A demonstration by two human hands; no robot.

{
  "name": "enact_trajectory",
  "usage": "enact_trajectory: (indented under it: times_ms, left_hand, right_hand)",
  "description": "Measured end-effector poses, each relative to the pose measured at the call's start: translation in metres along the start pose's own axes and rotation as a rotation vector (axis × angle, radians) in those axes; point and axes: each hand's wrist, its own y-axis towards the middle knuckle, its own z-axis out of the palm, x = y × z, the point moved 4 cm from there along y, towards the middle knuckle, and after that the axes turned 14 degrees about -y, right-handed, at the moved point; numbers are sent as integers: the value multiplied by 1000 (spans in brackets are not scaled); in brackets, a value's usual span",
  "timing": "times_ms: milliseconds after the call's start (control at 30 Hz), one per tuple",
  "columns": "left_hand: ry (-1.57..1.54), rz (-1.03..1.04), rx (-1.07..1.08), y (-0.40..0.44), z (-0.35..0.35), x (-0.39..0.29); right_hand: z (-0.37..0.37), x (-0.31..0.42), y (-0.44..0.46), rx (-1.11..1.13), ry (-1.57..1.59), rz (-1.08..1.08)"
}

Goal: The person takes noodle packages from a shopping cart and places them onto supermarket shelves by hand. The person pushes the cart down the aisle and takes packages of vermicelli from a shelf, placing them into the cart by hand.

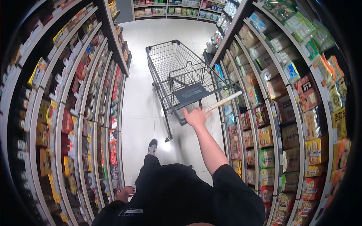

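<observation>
My right hand (195, 116) is closed around the left part of a shopping cart's pale handle bar (224, 101), with the arm stretched forward. The dark wire shopping cart (163, 71) stands ahead of me, angled on the aisle floor. A dark panel (188, 93) with faint lettering sits at its near end, in front of the handle. Low by my left side hangs my left hand (127, 193), close to the left shelves. Its fingers are loosely bent and somewhat apart, and I see nothing in them.
Tall shelves of packaged goods (69, 124) line the left. Shelves with bagged and packaged foods (266, 135) run along the right, close to the cart handle. Pale floor tiles (137, 109) lie between them. Another stocked shelf (177, 10) crosses the far end.
</observation>
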Motion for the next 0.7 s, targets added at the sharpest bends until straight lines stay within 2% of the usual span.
enact_trajectory:
  times_ms: [67,133,167,200,233,300,333,400,467,533,600,700]
  left_hand:
    - [-8,33,-16,24,-14,-57]
    - [-9,74,-29,54,-22,-122]
    - [-36,71,-21,61,-20,-165]
    - [-62,104,-117,69,-16,-214]
    - [-43,144,-35,88,-11,-263]
    - [98,342,-45,86,18,-374]
    - [126,438,-29,86,37,-433]
    - [152,640,-16,87,82,-548]
    - [33,656,78,69,134,-657]
    - [-176,637,147,64,166,-750]
    - [-474,568,193,81,194,-824]
    - [-694,441,139,122,212,-905]
  right_hand:
    - [-7,-12,48,39,40,108]
    - [-9,-34,89,-97,88,81]
    - [-10,-44,114,-181,116,71]
    - [-8,-54,140,-155,77,115]
    - [-14,-61,161,-169,169,199]
    - [-16,-75,187,-184,376,386]
    - [-5,-88,215,-176,399,362]
    - [-15,-93,252,-108,509,522]
    - [-18,-96,287,-117,512,632]
    - [-42,-99,315,-82,468,620]
    - [-52,-109,344,-104,418,632]
    - [-72,-124,382,-126,442,633]
